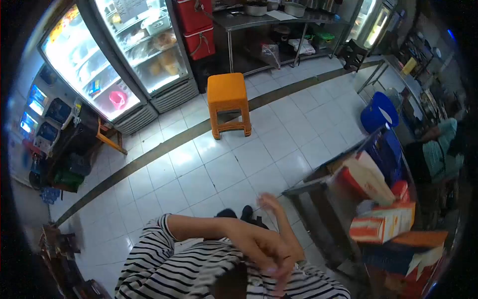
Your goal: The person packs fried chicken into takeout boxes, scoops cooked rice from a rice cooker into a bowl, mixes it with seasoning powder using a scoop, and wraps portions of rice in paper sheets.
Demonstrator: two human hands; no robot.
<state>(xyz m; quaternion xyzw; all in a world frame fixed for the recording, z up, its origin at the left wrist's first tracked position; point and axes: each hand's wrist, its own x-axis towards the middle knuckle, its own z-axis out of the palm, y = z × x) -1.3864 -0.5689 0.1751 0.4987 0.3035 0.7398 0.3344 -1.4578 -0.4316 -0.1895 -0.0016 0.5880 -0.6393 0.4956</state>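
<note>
My left hand (266,249) reaches across my chest from a striped sleeve (149,254), close to my right forearm (291,236). Its fingers are loosely bent, apart and partly blurred, and I see nothing in them. Beyond it, my right hand (270,203) is raised over the tiled floor with its fingers apart, holding nothing that I can see. To the right of my hands is a metal-edged table (313,219). On it lie a red and cream carton (366,179) and an orange and white box (383,223), both slightly blurred.
An orange plastic stool (227,94) stands on the floor ahead. Lit glass-door fridges (142,42) are at the back left, beside red cooler boxes (199,42). A steel table (279,21) holds pots. A blue bucket (380,112) and a person (435,154) are at right.
</note>
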